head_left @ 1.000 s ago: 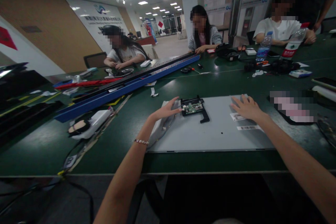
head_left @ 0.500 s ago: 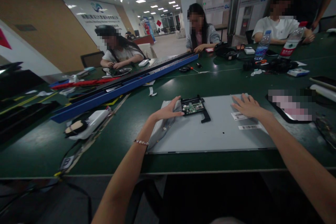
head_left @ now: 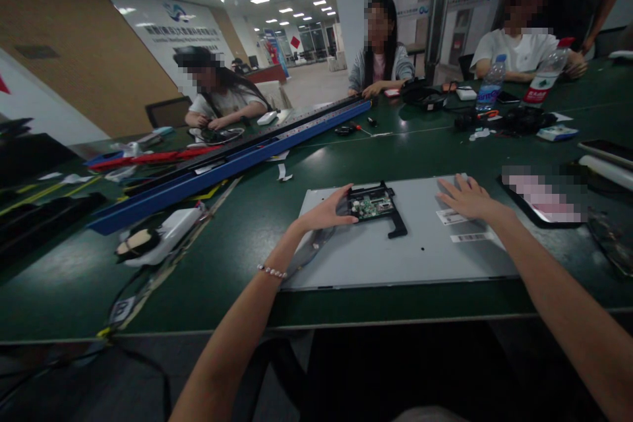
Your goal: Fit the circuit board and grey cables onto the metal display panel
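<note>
A flat light-grey panel (head_left: 366,264) lies on the green table in front of me, with two white labels at its right side. On it sits a black frame with a green circuit board (head_left: 372,206), an arm of the frame reaching toward me. My left hand (head_left: 329,209) grips the frame's left edge, thumb on the near side and fingers on the far side. A thin cable (head_left: 316,245) runs from under that hand across the panel. Flat on the panel's far right part rests my right hand (head_left: 467,199), open with fingers spread, holding nothing.
Right of the panel lies a phone (head_left: 541,198). Long blue rails (head_left: 237,161) cross the table at the left, near a white device with a black strap (head_left: 161,234). Farther back stand two bottles (head_left: 492,86). Several people sit around the table.
My left hand has slid the black frame with its circuit board slightly to the right over the panel. My right hand stays in place on the panel. The view has shifted a little.
</note>
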Motion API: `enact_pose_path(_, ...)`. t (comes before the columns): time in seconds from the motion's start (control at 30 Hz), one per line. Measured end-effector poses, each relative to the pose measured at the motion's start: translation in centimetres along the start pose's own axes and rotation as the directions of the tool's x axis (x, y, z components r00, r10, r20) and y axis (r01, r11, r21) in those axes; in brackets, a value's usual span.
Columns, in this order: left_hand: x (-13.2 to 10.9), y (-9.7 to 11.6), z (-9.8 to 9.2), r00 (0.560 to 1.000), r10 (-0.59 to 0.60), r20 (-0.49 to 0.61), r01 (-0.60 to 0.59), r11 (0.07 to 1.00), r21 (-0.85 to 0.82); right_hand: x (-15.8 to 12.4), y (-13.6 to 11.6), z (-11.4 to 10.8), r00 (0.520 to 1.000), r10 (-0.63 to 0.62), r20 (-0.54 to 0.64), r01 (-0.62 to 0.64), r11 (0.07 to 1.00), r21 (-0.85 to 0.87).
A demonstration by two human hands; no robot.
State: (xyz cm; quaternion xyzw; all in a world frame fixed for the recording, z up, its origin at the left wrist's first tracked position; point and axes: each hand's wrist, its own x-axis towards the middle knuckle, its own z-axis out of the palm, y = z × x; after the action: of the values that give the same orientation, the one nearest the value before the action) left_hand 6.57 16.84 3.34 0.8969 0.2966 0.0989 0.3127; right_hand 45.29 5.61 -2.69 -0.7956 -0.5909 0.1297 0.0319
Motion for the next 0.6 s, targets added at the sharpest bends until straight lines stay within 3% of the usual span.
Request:
enact_pose_path(0.27, 0.2, 1.9, 1.4, 0.993, 0.111, 0.044, -0.113, 0.993, 0.045, 0.1, 0.6, 0.2, 1.0, -0.007, -0.02, 0.007, 1.0, 0.003)
enact_pose_path(0.6, 0.3, 2.8, 2.0, 0.986, 0.122, 0.113, -0.131, 0.988, 0.082, -0.6, 0.3, -0.3, 1.0, 0.005, -0.027, -0.005, 1.0, -0.003)
